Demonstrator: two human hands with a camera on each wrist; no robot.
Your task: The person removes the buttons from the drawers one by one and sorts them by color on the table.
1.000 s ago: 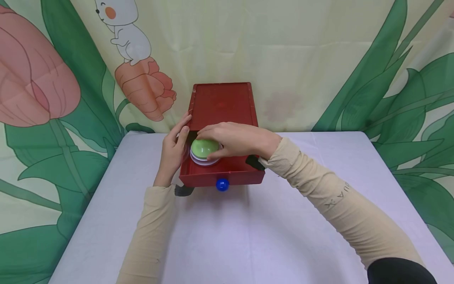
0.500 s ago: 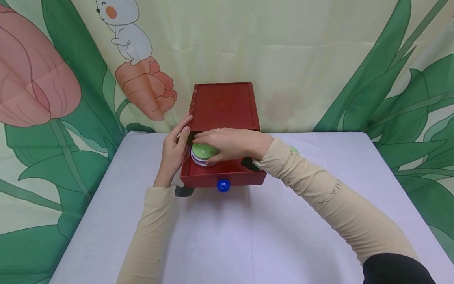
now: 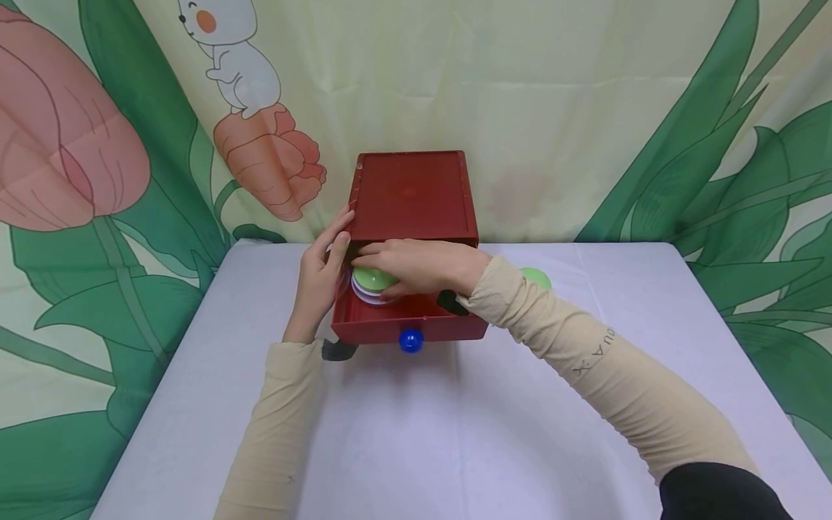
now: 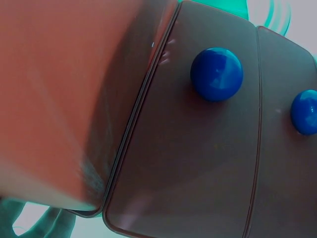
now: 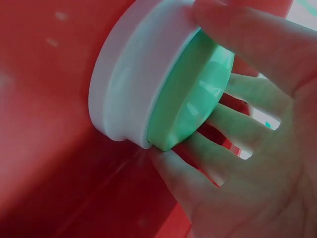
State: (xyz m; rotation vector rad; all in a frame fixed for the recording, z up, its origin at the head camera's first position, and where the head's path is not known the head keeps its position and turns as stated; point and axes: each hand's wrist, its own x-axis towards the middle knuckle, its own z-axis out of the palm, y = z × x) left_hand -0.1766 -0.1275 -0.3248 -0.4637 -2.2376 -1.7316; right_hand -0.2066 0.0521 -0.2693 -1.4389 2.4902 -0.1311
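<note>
A red drawer box stands at the back of the table, its top drawer pulled out. In that drawer's left part sits a round white container with a green domed top. My right hand reaches over the drawer and grips this container; the right wrist view shows thumb and fingers around the green top. My left hand rests along the box's left side, fingers extended. Blue knobs show on two drawer fronts in the left wrist view.
A light green round thing lies on the table right of the box, partly behind my right sleeve. White cloth covers the table. A printed curtain hangs right behind the box.
My right hand has lowered slightly over the container, covering more of its green top. My right forearm has shifted left, bringing the green round thing behind it into view. My left hand stays put.
</note>
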